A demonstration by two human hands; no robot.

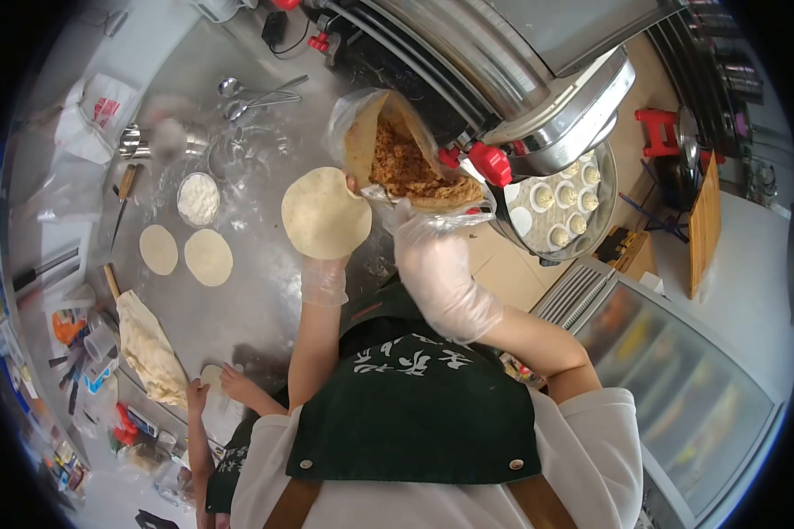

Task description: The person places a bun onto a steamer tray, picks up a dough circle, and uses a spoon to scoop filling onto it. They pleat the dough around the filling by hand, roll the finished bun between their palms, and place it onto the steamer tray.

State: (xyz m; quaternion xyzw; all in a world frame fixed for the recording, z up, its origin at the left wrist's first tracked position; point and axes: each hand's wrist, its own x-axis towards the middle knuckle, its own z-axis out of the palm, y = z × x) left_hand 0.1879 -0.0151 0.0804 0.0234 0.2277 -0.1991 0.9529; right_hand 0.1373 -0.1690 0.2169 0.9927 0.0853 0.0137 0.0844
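On my left hand (pixel 325 271), in a clear plastic glove, rests a flat round dough wrapper (pixel 326 214). The wrapper covers most of the fingers; a fingertip shows at its right edge. My right hand (pixel 437 269), also gloved, is closed at the lower rim of a clear plastic bag (pixel 337 119). What its fingers grip is hidden by the glove and the bag. Inside the bag is a heap of reddish-brown crumbly filling (pixel 406 167). Two more dough wrappers lie on the metal table, a smaller one (pixel 159 249) and a larger one (pixel 209 257).
A bowl of flour (pixel 198 199), a knife (pixel 123 189), spoons (pixel 265 97) and a long dough piece (pixel 150 348) lie on the table (pixel 247 304). A rolling machine (pixel 494 79) stands ahead; a steamer tray (pixel 525 225) holds pleated buns. A co-worker's hands (pixel 229 381) handle dough at lower left.
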